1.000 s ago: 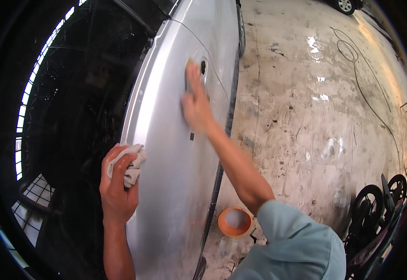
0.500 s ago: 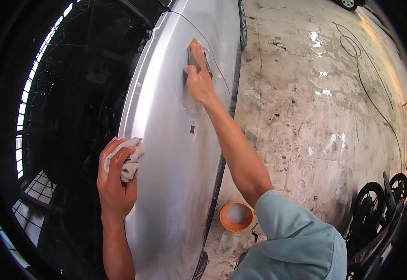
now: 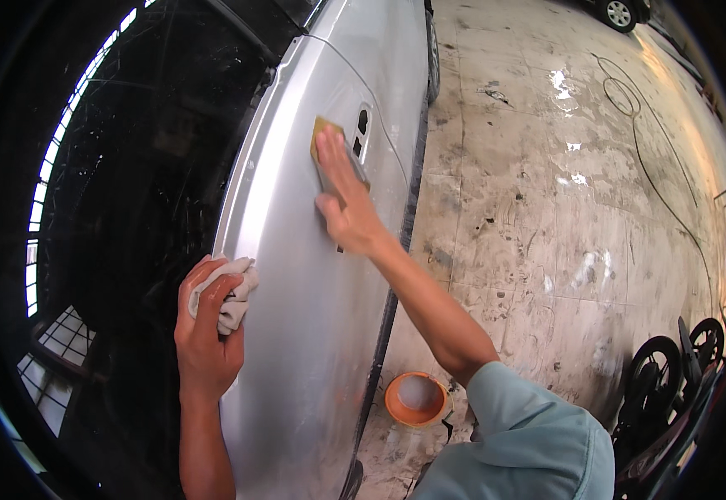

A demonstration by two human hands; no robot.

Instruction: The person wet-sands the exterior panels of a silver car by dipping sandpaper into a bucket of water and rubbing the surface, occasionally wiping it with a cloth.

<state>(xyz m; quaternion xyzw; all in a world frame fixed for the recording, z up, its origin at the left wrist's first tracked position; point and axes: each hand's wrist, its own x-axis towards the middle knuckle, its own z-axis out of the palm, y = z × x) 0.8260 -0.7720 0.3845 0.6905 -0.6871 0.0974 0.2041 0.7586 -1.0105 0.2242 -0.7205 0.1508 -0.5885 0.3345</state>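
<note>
My right hand lies over a sheet of sandpaper, dark grey with a yellowish edge. Its fingers press the sheet flat against the silver car door, just left of the handle opening. The fingers are a little blurred, and most of the sheet's face is hidden under them. At the door's upper edge, beside the dark window, my left hand grips a crumpled white cloth.
An orange bucket holding cloudy liquid stands on the stained floor, right of the door. Farther right lie a thin hose and a motorbike. A car wheel shows at the far right.
My right hand and the sandpaper have come nearer and slightly left along the door, uncovering the handle opening. My left hand stays at the edge with the cloth.
</note>
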